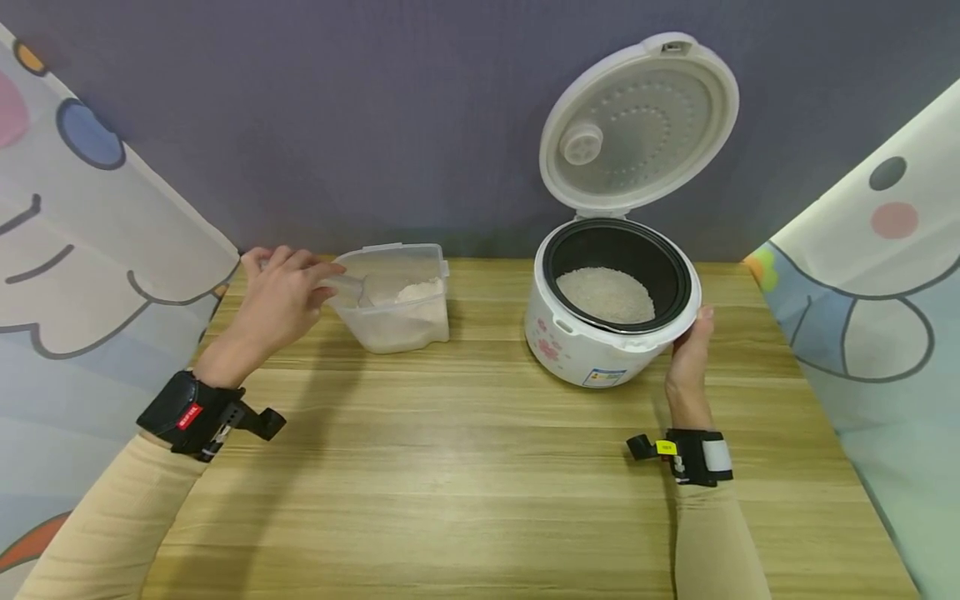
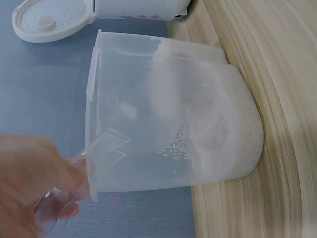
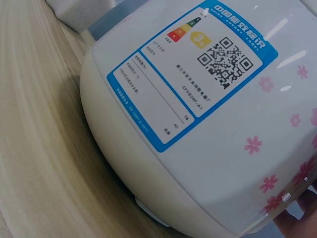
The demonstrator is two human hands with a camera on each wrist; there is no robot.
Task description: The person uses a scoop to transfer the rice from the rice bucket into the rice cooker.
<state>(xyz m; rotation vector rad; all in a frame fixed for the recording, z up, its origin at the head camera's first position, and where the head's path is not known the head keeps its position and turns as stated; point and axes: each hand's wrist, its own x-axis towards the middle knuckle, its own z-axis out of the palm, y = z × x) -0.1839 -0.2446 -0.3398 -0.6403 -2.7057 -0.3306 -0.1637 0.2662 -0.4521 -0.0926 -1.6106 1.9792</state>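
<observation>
My left hand [image 1: 281,292] grips a clear plastic scoop [image 1: 351,288] at the rim of a translucent plastic bin [image 1: 397,325]. The scoop reaches down inside the bin, beside a heap of white rice [image 1: 422,290]. In the left wrist view, the rice fills the lower part of the bin, and clear plastic shows between the fingers [image 2: 74,173]. On the right stands a white rice cooker [image 1: 573,354], its lid raised and rice [image 1: 607,296] in its dark inner pot [image 1: 667,275]. My right hand [image 1: 688,358] holds the cooker's right side, most fingers hidden behind it.
The upright lid [image 1: 648,125] leans back near a grey-blue wall [image 1: 375,125]. Cartoon-printed cloth panels [image 1: 885,275] border both sides. The wooden table [image 1: 450,475] runs between bin and cooker and toward the front.
</observation>
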